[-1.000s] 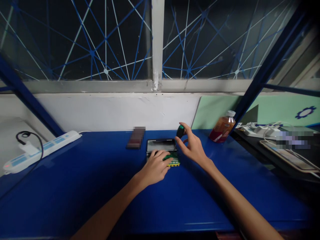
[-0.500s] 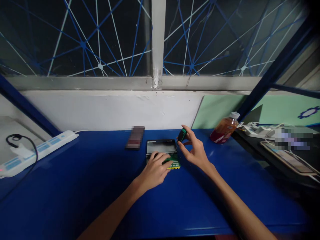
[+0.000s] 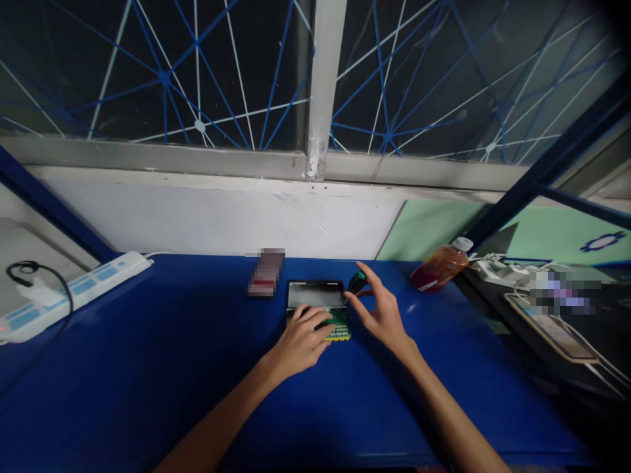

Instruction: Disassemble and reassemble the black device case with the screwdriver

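A small black case with a grey inner lid lies open on the blue table. Over its near part rests a green circuit board with a yellow lower edge. My left hand lies on the board with its fingers spread, covering much of it and the case's near half. Between the thumb and fingers of my right hand is a green and black tool, held tilted just right of the case. Its lower tip is too small to make out.
A blurred dark red and grey item lies behind and left of the case. A drink bottle leans at the back right. Right of it are a phone and cables. A white power strip is on the left.
The camera view has tilted slightly. My right hand, with the tool, has come slightly lower and closer to the case. My left hand stays on the board.
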A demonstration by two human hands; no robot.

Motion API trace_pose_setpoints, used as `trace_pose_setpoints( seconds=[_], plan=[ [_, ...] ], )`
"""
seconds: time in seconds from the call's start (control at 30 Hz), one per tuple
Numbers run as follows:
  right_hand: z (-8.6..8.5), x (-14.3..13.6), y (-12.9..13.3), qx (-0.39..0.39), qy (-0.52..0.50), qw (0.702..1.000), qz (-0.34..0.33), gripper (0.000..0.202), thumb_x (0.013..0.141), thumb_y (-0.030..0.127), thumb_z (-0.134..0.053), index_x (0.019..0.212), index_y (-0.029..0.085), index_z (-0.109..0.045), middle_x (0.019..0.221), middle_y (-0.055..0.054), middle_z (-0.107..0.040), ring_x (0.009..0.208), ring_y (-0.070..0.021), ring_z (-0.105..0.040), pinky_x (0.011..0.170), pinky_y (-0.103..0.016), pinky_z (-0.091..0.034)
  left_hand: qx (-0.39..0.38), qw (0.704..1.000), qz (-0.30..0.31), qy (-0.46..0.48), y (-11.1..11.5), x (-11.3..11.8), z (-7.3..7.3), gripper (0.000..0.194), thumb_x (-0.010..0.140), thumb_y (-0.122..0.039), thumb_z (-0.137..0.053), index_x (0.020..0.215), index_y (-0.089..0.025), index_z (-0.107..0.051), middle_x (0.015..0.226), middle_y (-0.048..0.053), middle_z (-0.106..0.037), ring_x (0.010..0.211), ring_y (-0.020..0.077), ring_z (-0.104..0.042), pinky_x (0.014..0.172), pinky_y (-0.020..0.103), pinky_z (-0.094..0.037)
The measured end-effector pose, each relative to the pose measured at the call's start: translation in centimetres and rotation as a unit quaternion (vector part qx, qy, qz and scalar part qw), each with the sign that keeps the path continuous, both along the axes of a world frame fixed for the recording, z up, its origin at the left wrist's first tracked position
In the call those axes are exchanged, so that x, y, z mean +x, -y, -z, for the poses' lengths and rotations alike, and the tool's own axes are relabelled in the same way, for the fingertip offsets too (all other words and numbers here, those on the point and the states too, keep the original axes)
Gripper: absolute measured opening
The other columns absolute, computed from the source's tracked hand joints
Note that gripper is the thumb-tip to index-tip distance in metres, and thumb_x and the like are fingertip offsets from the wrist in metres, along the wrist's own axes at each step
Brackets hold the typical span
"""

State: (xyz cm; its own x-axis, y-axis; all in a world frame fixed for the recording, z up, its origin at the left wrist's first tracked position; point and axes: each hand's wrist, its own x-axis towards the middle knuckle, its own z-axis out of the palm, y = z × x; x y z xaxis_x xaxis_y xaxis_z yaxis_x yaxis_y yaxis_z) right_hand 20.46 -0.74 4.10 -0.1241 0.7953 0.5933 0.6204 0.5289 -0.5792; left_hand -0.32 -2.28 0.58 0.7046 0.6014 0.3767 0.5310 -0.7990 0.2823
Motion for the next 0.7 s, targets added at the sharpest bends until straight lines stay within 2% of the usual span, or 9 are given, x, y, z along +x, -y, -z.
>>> trace_pose_setpoints(
  seconds=[0.13,0.23,0.33,0.43,0.53,0.7],
  plan=[
    [-0.7,0.1,0.3,0.016,0.046,0.999,0.006,0.061,0.088,0.029,-0.054,0.145,0.026,-0.032,0.115,-0.011,-0.062,0.083,-0.023,-0.065,0.08,-0.044,-0.055,-0.006,1.0,-0.008,0.006,0.0,0.1,0.0,0.022,0.088,-0.022,-0.057,0.11,-0.022,-0.062,0.116,0.007,-0.062,0.117,0.0252,-0.05,0.098,0.048,-0.035],
    [-1.4,0.3,0.5,-0.011,0.038,0.999,-0.025,0.062,0.09,0.028,-0.049,0.147,0.025,-0.025,0.12,-0.011,-0.061,0.093,-0.0244,-0.065,0.084,-0.044,-0.055,-0.022,0.999,-0.015,0.019,-0.1,0.2,-0.1,0.025,0.086,-0.021,-0.06,0.111,-0.023,-0.063,0.116,0.007,-0.062,0.115,0.0251,-0.051,0.097,0.047,-0.036],
    [-1.8,0.4,0.6,-0.045,0.022,0.998,-0.041,0.062,0.091,0.028,-0.047,0.148,0.028,-0.022,0.128,-0.011,-0.057,0.087,-0.0233,-0.067,0.08,-0.042,-0.057,-0.025,0.999,-0.013,0.02,-0.1,0.2,-0.1,0.023,0.085,-0.022,-0.062,0.108,-0.023,-0.065,0.116,0.006,-0.063,0.114,0.024,-0.051,0.097,0.045,-0.037],
    [-1.5,0.4,0.5,-0.033,0.023,0.999,-0.02,0.06,0.09,0.031,-0.051,0.145,0.032,-0.028,0.131,-0.012,-0.054,0.077,-0.0223,-0.068,0.077,-0.043,-0.057,-0.02,1.0,-0.014,0.015,-0.2,0.1,0.1,0.023,0.085,-0.022,-0.062,0.108,-0.023,-0.065,0.117,0.005,-0.062,0.115,0.0236,-0.05,0.097,0.045,-0.037],
    [-0.9,0.2,0.4,-0.012,0.026,0.999,-0.018,0.06,0.089,0.032,-0.054,0.143,0.029,-0.03,0.132,-0.013,-0.053,0.072,-0.0211,-0.067,0.076,-0.044,-0.057,-0.015,1.0,-0.018,0.016,-0.3,0.1,0.4,0.023,0.084,-0.022,-0.063,0.107,-0.023,-0.065,0.117,0.005,-0.062,0.115,0.0235,-0.05,0.096,0.045,-0.037],
    [-0.8,0.1,0.5,-0.04,0.002,0.998,-0.049,0.06,0.092,0.029,-0.046,0.147,0.023,-0.021,0.121,-0.012,-0.058,0.078,-0.0221,-0.067,0.079,-0.042,-0.055,-0.002,1.0,-0.016,0.009,-0.1,0.0,0.2,0.023,0.081,-0.018,-0.065,0.104,-0.021,-0.066,0.118,0.004,-0.061,0.113,0.0223,-0.051,0.096,0.041,-0.037]
  ],
)
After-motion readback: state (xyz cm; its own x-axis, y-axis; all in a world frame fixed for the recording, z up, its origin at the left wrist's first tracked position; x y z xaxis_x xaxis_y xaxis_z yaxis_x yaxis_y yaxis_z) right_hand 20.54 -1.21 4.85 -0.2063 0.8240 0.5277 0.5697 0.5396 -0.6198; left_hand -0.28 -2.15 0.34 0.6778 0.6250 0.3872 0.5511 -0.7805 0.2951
